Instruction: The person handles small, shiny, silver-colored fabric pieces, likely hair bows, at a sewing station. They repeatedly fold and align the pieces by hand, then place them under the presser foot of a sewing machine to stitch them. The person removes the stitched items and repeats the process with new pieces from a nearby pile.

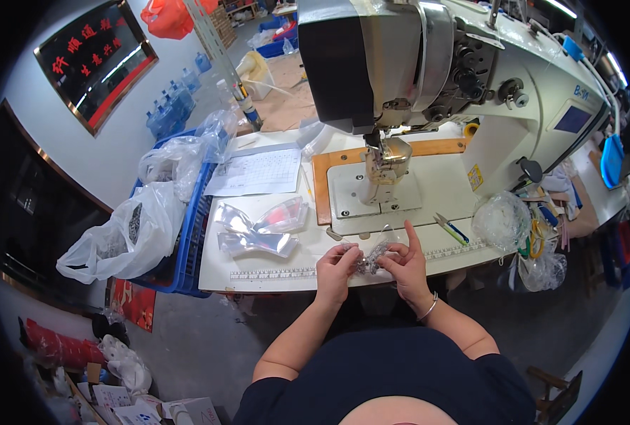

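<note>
Both hands meet at the near edge of the white sewing table (258,265). My left hand (336,265) and my right hand (403,262) pinch a small clear glittery piece (369,261) between their fingertips. The right forefinger sticks up, and a thin bangle circles that wrist. Just beyond the hands stands a large white industrial sewing machine (428,78), its needle and presser foot (384,164) over a white plate.
Clear plastic shaped pieces (262,228) lie left of the hands, next to a paper sheet (257,172). A blue crate (187,234) with plastic bags hangs off the table's left. Small snips (448,228) and a clear bag (502,221) lie to the right.
</note>
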`<state>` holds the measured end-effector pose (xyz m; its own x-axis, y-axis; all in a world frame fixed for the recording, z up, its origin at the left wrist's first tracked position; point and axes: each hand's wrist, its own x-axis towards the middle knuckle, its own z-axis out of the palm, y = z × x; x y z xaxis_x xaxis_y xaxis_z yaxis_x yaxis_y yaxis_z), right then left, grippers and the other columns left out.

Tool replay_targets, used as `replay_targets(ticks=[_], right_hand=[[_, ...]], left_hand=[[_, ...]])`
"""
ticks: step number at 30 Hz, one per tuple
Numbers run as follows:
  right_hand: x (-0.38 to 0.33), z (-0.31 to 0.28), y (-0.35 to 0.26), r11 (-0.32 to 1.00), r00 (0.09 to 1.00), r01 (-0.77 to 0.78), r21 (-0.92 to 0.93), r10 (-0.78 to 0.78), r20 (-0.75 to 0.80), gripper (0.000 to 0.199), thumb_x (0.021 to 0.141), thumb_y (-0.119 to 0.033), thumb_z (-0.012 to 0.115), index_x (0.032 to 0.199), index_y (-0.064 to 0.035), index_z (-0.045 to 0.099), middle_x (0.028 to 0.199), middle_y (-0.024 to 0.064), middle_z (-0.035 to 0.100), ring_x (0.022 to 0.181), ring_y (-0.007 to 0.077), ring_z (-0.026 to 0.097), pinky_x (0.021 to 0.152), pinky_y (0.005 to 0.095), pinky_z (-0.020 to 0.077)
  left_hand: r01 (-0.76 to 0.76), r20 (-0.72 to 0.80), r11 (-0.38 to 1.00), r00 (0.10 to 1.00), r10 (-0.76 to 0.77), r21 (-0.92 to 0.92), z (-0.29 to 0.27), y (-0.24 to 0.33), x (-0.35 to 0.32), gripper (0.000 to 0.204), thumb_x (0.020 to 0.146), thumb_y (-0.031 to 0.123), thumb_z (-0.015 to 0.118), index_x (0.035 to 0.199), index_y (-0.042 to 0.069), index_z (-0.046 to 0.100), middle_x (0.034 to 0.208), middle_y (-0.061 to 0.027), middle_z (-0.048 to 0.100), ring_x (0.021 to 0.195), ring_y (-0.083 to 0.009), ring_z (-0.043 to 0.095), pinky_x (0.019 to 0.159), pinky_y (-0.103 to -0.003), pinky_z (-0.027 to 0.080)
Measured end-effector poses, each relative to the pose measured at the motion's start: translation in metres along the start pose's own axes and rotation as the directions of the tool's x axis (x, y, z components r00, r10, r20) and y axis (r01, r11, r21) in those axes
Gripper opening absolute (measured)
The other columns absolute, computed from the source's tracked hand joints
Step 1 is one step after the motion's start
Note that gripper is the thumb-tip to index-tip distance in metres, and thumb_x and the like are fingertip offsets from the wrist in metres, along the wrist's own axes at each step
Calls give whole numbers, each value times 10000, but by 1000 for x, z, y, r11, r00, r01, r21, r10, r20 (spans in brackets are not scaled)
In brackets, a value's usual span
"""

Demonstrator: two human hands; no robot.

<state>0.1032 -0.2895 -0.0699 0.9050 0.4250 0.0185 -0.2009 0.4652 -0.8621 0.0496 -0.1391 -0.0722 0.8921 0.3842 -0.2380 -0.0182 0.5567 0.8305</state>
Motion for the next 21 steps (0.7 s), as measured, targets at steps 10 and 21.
replay_targets(ticks=[10, 21], right_hand=[[32, 19, -60, 222, 833, 553, -803, -153, 532, 378, 723, -309, 688, 1024, -90, 619, 1065, 98, 581, 1043, 261, 514, 934, 422, 318], [47, 17, -76, -161, 556, 812, -561, -74, 828, 220, 714, -291, 670, 865, -136, 627, 785, -13, 566, 883, 173, 498, 922, 435, 323]], left_hand=[[-193, 165, 945, 974, 153, 266, 3, -3, -9, 212, 846, 69, 569, 1018, -54, 594, 872, -103, 636, 791, -132, 604, 724, -232, 483], [-840, 652, 391, 539, 533, 375, -27, 47, 9, 203, 742, 8, 668, 930, 85, 668, 992, -61, 624, 1094, -224, 511, 901, -351, 424]])
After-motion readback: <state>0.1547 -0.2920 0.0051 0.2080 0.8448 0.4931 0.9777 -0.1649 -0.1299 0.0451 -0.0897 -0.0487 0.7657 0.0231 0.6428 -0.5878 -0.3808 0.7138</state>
